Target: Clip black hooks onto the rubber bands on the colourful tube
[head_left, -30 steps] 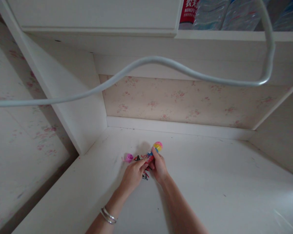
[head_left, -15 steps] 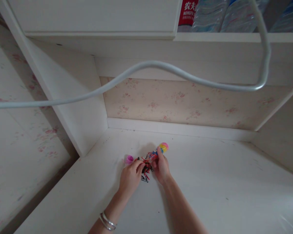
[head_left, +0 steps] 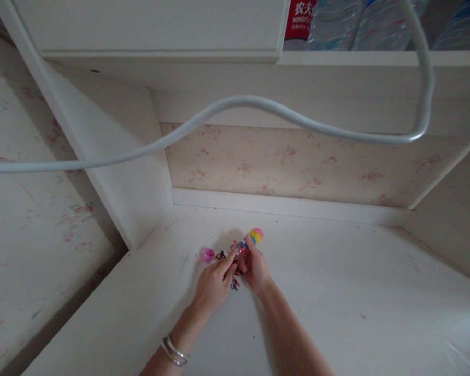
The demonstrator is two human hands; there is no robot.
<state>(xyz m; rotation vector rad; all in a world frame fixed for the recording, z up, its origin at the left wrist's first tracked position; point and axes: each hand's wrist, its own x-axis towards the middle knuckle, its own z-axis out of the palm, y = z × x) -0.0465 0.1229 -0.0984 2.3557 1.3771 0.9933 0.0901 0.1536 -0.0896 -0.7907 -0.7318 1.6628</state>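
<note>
My right hand [head_left: 257,267] is wrapped round a small clear container [head_left: 256,235] of hair ties, tilted with its pink, yellow and blue layers toward the upper right. Red ties show at its near end. My left hand [head_left: 215,279] has its fingers together at that end, pressing on red hair ties; the fingertips partly hide them. Below and between the hands lie loose red and black hair ties [head_left: 235,284] on the white surface. A translucent pink cap [head_left: 207,254] rests just beyond my left hand.
A white cable [head_left: 250,102] hangs across the view, above the white surface [head_left: 317,292]. Side panels and a back ledge [head_left: 290,202] frame the nook. Overhead are a cabinet [head_left: 152,26] and a shelf holding plastic-wrapped packs [head_left: 335,23].
My left fingers have moved up and right, from the loose hair ties to the container's near end. The container has shifted slightly left, and fewer loose ties show between the hands.
</note>
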